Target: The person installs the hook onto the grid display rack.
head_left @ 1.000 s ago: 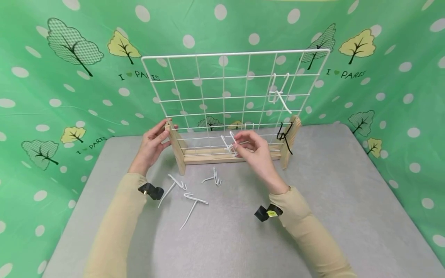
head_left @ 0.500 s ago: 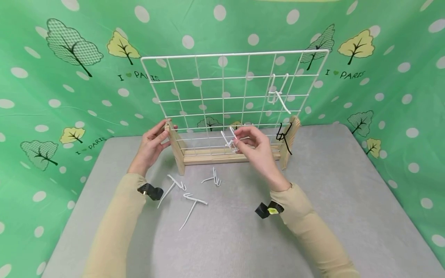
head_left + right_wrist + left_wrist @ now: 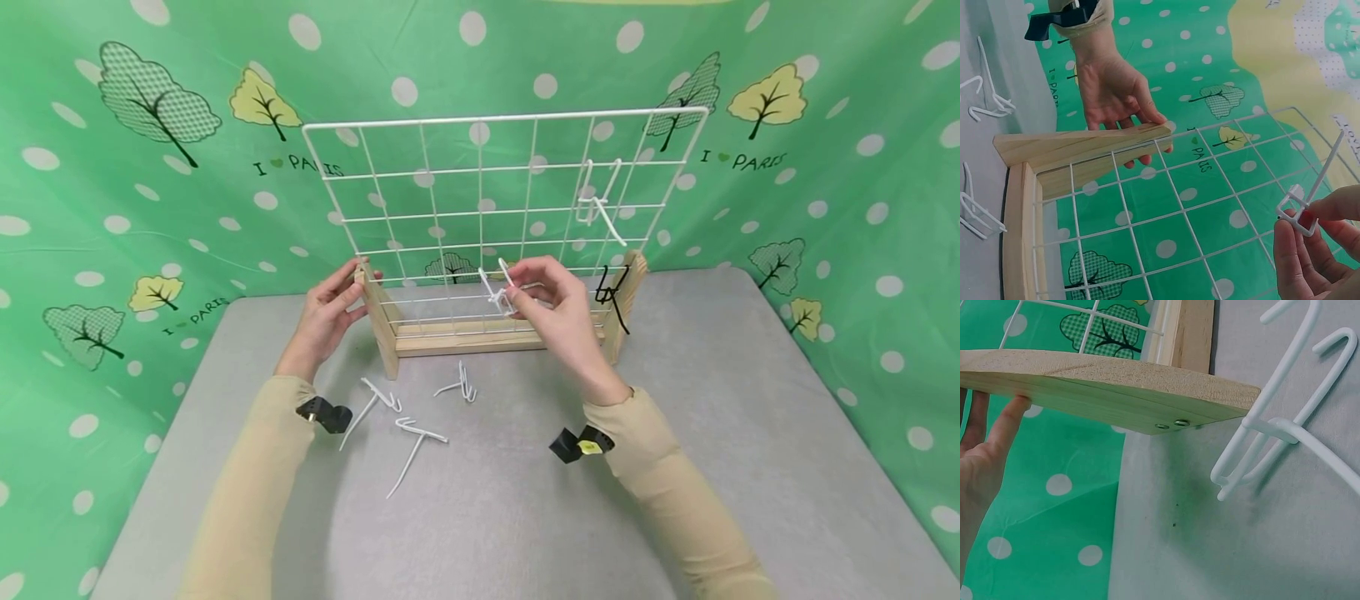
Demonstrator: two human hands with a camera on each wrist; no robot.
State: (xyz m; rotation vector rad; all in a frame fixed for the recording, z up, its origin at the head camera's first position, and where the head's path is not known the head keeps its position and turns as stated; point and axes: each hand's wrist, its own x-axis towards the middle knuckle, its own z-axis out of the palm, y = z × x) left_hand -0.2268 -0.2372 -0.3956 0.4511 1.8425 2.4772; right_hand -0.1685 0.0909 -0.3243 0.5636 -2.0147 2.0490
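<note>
A white wire grid panel (image 3: 481, 169) stands upright in a wooden base. My left hand (image 3: 318, 323) grips the base's left wooden upright (image 3: 380, 327), thumb on one face and fingers on the other in the right wrist view. In front of the panel's lower middle, my right hand (image 3: 558, 321) pinches a white wire hook (image 3: 1326, 167) between thumb and fingers. Its two bent prongs point up in the head view. Whether that hook touches the grid, I cannot tell. Higher on the right hangs another white hook (image 3: 612, 222), with a black hook (image 3: 611, 295) below it.
Several loose white hooks lie on the grey table before the stand: one at the left (image 3: 365, 412), one nearer (image 3: 415, 454), one by the base (image 3: 464, 384). A green curtain (image 3: 480, 58) with dots and trees rises behind.
My right hand has moved slightly upward with the white hook, whose prongs now sit higher against the grid. My left hand keeps its place on the wooden upright.
</note>
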